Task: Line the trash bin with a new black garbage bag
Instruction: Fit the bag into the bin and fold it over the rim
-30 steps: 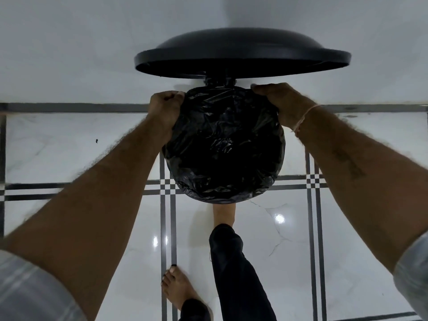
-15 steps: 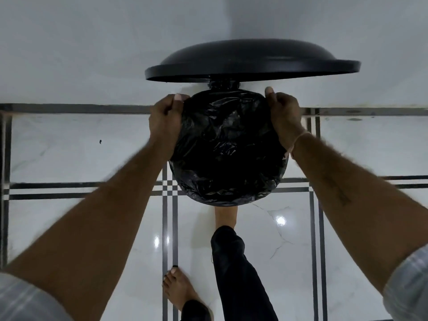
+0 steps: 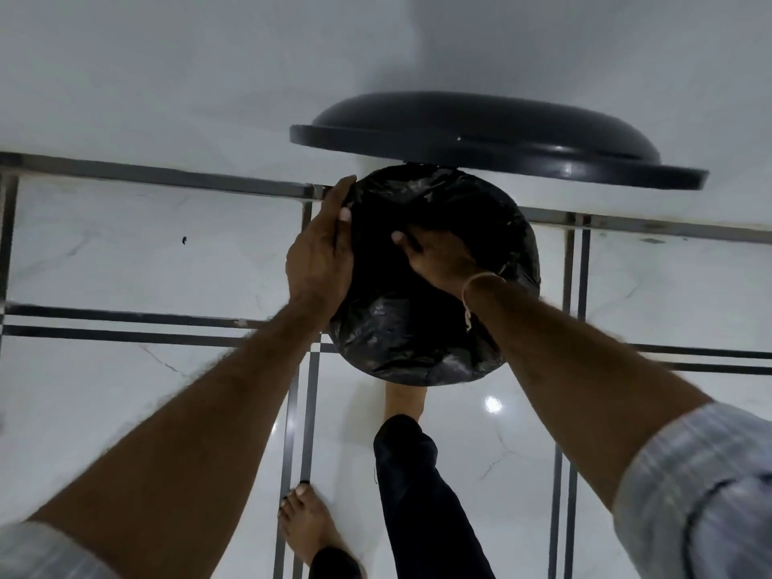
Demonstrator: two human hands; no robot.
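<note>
The round trash bin stands on the floor with its black lid point(image 3: 480, 135) swung up at the back. A crinkled black garbage bag point(image 3: 397, 344) covers the bin's mouth and is folded over its rim. My left hand point(image 3: 321, 257) clasps the left rim, thumb inside and palm outside on the bag. My right hand point(image 3: 438, 257) reaches down into the bag's dark hollow, thumb spread apart; its fingertips are lost in the dark. A thread band circles my right wrist.
My bare foot point(image 3: 403, 401) in a dark trouser leg sits at the bin's front base, the other foot point(image 3: 309, 528) behind it. The floor is glossy white tile with dark stripes point(image 3: 125, 332). A pale wall point(image 3: 209, 77) rises just behind the bin.
My right hand left the right rim and moved into the bag's opening. My left hand slid slightly along the left rim. The view shifted, so the bin now appears further right.
</note>
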